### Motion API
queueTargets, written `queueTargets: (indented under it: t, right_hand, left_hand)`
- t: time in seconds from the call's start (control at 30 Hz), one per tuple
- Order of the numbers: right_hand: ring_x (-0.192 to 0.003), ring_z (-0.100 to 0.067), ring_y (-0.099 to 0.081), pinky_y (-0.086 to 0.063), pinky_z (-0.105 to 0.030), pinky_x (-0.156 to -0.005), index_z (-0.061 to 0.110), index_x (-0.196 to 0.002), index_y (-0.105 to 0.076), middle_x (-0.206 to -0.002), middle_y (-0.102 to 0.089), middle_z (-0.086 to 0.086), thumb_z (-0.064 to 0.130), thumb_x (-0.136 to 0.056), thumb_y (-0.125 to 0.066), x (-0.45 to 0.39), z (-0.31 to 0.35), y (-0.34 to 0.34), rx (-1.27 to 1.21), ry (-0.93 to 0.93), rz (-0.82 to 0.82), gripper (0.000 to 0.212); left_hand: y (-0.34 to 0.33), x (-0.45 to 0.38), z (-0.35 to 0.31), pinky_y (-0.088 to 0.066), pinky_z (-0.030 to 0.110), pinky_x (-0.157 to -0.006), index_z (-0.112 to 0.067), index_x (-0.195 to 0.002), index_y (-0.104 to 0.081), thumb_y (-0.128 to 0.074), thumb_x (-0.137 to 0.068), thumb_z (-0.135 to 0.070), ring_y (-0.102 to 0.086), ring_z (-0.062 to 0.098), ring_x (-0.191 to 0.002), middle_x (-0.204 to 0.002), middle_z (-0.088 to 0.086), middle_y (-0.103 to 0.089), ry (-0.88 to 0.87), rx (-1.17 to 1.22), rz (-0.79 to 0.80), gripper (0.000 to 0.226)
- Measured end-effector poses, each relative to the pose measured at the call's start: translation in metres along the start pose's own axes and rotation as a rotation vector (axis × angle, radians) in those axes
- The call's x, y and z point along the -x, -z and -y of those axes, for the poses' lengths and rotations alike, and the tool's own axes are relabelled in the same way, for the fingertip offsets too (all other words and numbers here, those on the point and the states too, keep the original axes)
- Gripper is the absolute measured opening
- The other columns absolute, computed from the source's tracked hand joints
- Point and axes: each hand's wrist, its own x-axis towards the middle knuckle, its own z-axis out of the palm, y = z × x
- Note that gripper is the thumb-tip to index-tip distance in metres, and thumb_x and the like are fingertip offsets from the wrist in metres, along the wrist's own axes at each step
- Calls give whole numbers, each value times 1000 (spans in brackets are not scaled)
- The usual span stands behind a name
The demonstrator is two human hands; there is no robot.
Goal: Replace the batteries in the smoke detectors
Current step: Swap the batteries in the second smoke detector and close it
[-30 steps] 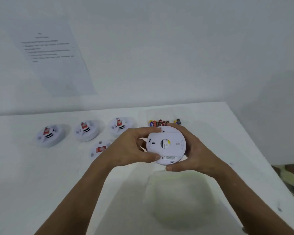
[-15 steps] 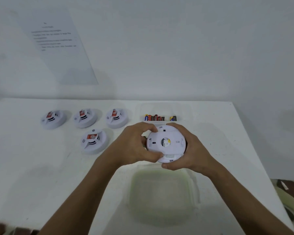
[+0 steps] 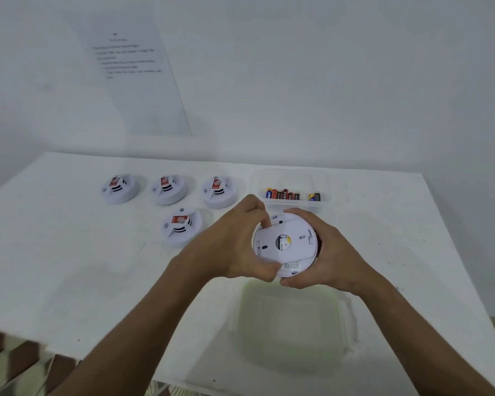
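A: What is the person holding?

B: A white smoke detector (image 3: 286,244), back side up, lifted above the white table (image 3: 55,252). Both hands are on it. The left hand (image 3: 235,247) wraps its left edge, fingers curled over the far rim and thumb pressed against the near rim. The right hand (image 3: 326,252) cups the right edge the same way, fingers bent over the top and thumb underneath at the near side. Neither hand has slack in it; both clamp the disc.

A: And the back plate?

B: It sits slightly askew on the body, with a sliver of the lower part showing at the far and near edges. A round label with yellow and black is at its centre.

A: Where is everything else, measured from that held detector?

B: Just beyond it, a clear tray (image 3: 292,178) holds a row of batteries (image 3: 283,194), mostly red, with one yellow and black battery (image 3: 315,196) set apart at the right end. To the left, close by, lies a fourth detector (image 3: 182,228) face up with a red sticker. Farther left and back, three more detectors (image 3: 169,188) stand in a row. Directly beneath the held one, nearer the person, a clear container (image 3: 292,324) with a greenish rim rests on the table.

A: Anything behind?

B: A printed sheet (image 3: 137,78) on the wall, text too blurred to read.
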Motion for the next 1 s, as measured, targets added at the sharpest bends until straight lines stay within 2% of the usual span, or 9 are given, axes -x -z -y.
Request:
queueTargets:
  t: [0.13, 0.3, 0.43, 0.53, 0.63, 0.73, 0.83, 0.9, 1.0]
  right_hand:
    - [-110, -14, -64, -55, -23, -85, 27, -129, -53, -118, -66, 9, -1, -51, -93, -3, 2, -11, -16, 4, 16, 93]
    - [-109, -12, -64, -53, -19, -82, 24, -131, -53, -118, -66, 11, -4, -53, -92, -2, 7, -11, -10, 2, 80, 92]
    - [-114, -12, -63, -53, -22, -89, 22, -131, -53, -123, -64, 9, -4, -54, -92, 5, 4, -18, 14, 8, 53, 90]
    - [-113, -12, -63, -52, -18, -85, 18, -131, -52, -121, -65, 10, -8, -54, -91, 7, 0, -15, -33, -24, 74, 90]
    - [-109, -13, -66, -55, -21, -80, 26, -131, -52, -117, -67, 10, -1, -53, -91, 8, -1, -5, -73, -70, 123, 91]
    - [-112, -10, -63, -56, -22, -83, 32, -131, -51, -120, -65, 11, 1, -52, -91, 10, -2, 4, -59, -75, 120, 93]
    - [-115, -10, -61, -56, -23, -83, 31, -131, -51, -122, -65, 11, 1, -51, -91, 13, -4, 14, -77, -89, 93, 95]
    - [-116, -9, -61, -55, -21, -83, 28, -133, -50, -122, -65, 13, 4, -49, -91, 15, -8, 22, -82, -94, 67, 96]
    - [-118, -10, -59, -56, -24, -85, 28, -135, -49, -126, -63, 10, 10, -48, -92, 18, -12, 31, -79, -112, 49, 99]
  left_hand:
    - [8, 4, 8, -48, 27, -69, -16, -97, -54, -80, -54, -48, -47, 9, -84, -99, -7, -43, -44, -35, -2, 60]
    - [2, 14, 17, -50, 38, -78, -15, -95, -55, -77, -51, -43, -52, 15, -89, -99, -4, -46, -31, 160, -70, 57]
    - [-15, 19, 17, -49, 34, -78, -15, -94, -55, -74, -48, -50, -52, 12, -88, -98, -6, -44, 19, 194, -81, 61]
    - [-20, 20, 16, -51, 33, -81, -15, -96, -56, -76, -48, -48, -53, 12, -91, -99, -5, -47, 19, 248, -115, 61]
    - [-21, 20, 18, -55, 32, -85, -12, -95, -58, -79, -54, -37, -59, 17, -98, -100, 1, -53, 26, 462, -175, 52]
    - [-22, 24, 27, -58, 34, -82, -13, -94, -55, -75, -62, -31, -65, 20, -103, -101, 10, -60, 128, 692, -323, 42]
    - [-28, 35, 50, -54, 18, -71, -23, -89, -55, -74, -58, -43, -60, 5, -92, -96, -4, -57, 229, 398, -396, 42]
    - [-37, 46, 70, -47, 15, -65, -21, -87, -55, -73, -53, -51, -55, 3, -85, -93, -9, -52, 312, 167, -343, 49]
    - [-50, 61, 88, -41, 16, -63, -19, -92, -55, -66, -46, -61, -51, 4, -80, -95, -9, -47, 461, 56, -206, 64]
